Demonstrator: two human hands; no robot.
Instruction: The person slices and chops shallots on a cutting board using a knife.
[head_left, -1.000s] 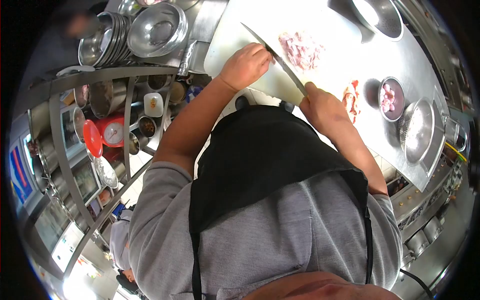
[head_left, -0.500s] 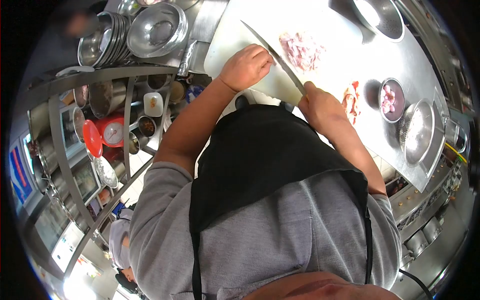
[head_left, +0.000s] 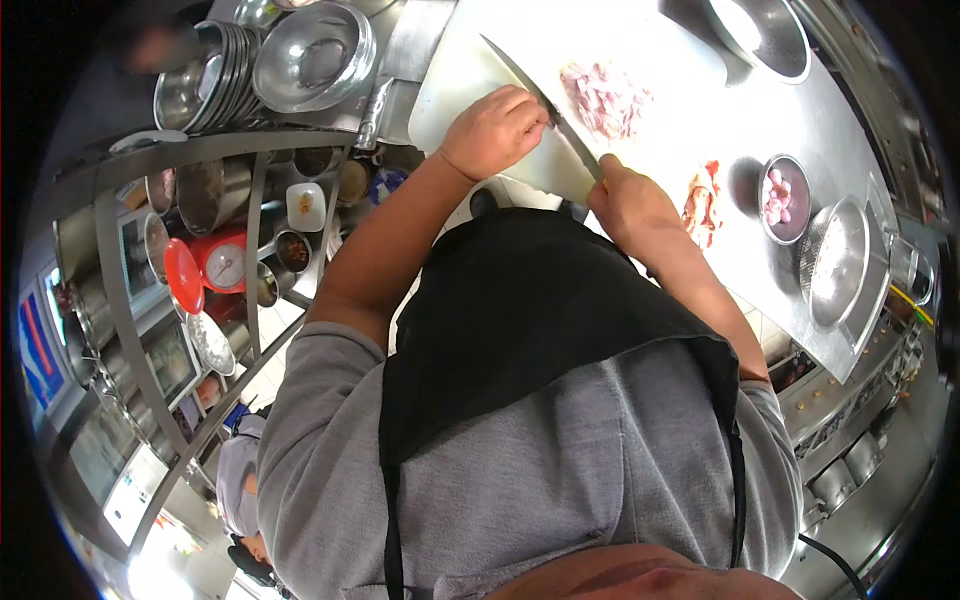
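My right hand (head_left: pixel 637 212) is closed round the handle of a long kitchen knife (head_left: pixel 530 82), whose blade points away and to the left across the white cutting board (head_left: pixel 455 75). My left hand (head_left: pixel 497 130) has its fingers curled together right beside the blade. Whatever those fingertips pinch, if anything, is hidden. Beyond the blade lies a loose pile of pale pink sliced pieces (head_left: pixel 607 100), which look like shallots. A heap of reddish-orange scraps (head_left: pixel 703 205) sits to the right of my right hand.
On the right stand a bowl with whole pink peeled bulbs (head_left: pixel 783 200), a perforated colander (head_left: pixel 838 265) and a large metal bowl (head_left: pixel 765 35). A cleaver (head_left: pixel 413 42) lies left of the board, near stacked steel bowls (head_left: pixel 312 60). Shelves below hold a red scale (head_left: pixel 222 262).
My right hand has drawn slightly to the left and up, shifting the knife a little along with it. My left hand has hardly moved.
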